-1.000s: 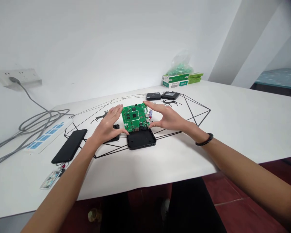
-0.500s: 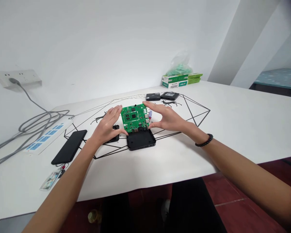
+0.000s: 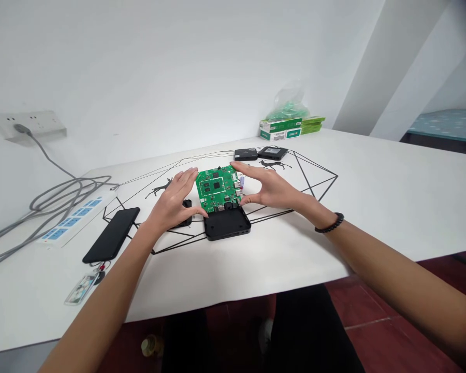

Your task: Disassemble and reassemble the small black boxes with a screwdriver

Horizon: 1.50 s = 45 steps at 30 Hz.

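A green circuit board (image 3: 216, 187) is held by its edges between my two hands, tilted up above the table. My left hand (image 3: 175, 201) grips its left side, fingers at the top corner and thumb at the lower corner. My right hand (image 3: 270, 187) holds the right side the same way, near the metal ports. Just below the board's lower edge, a shallow black plastic case (image 3: 228, 226) lies open side up on the table. Another black part (image 3: 187, 214) sits partly hidden behind my left hand. A small purple item (image 3: 242, 182) shows beside the board's right edge.
A black phone (image 3: 112, 234) with a charm (image 3: 81, 288) and a power strip (image 3: 73, 221) with grey cables lie to the left. Two black boxes (image 3: 246, 154) (image 3: 272, 153) are behind the board. Green-and-white cartons (image 3: 280, 125) with a plastic bag (image 3: 288, 106) stand at the back.
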{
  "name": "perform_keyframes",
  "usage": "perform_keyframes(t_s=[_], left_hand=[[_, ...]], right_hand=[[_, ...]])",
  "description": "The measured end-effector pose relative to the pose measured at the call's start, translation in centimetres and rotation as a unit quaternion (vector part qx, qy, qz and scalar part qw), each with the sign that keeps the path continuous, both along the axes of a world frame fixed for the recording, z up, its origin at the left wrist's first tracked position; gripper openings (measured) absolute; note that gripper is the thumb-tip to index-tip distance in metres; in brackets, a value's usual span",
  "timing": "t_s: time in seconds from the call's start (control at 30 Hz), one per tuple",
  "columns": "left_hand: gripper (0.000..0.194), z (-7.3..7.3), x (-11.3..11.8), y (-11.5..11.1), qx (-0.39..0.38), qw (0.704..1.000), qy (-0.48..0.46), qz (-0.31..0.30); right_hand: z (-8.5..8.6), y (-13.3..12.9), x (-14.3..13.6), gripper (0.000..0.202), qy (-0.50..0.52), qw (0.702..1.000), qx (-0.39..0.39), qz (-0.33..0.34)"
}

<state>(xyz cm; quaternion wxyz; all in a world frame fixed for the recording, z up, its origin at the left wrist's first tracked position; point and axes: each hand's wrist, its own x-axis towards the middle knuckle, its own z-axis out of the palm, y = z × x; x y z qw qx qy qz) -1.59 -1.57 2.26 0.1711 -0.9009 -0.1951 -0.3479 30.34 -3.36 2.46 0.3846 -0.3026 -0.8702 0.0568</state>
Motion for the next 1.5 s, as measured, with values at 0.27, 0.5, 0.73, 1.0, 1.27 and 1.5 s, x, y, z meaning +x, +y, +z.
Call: perform_keyframes(t_s=[0.27, 0.5, 0.73, 1.0, 1.27, 1.5], left_hand=[[0.099, 0.2, 0.4, -0.7, -0.247, 0.963, -0.016, 0.106], [0.084, 1.2, 1.0, -1.5, -0.409, 0.901, -0.038, 0.136], [0.081, 1.2, 1.2, -1.5, -0.434, 0.891, -0.052, 0.122], [0.096, 0.4, 0.1, -0.4, -0.162, 0.985, -0.054, -0.003], [0.099, 0.3, -0.4, 0.2, -0.074, 0.997, 0.019, 0.002], [0.104, 0.6, 0.1, -0.5, -0.064, 0.998, 0.011, 0.009]], right_hand=[[0.1, 0.2, 0.4, 0.103, 0.000, 0.992, -0.129, -0.013], [0.6, 0.2, 0.3, 0.100, -0.004, 0.969, -0.244, -0.028], [0.3, 0.3, 0.4, 0.101, -0.029, 0.968, -0.247, -0.041], [-0.3, 0.3, -0.1, 0.100, 0.030, 0.996, -0.080, -0.020], [-0.2, 0.2, -0.1, 0.100, 0.013, 0.999, -0.040, -0.021], [0.0, 0.1, -0.2, 0.100, 0.012, 0.997, -0.059, -0.039]])
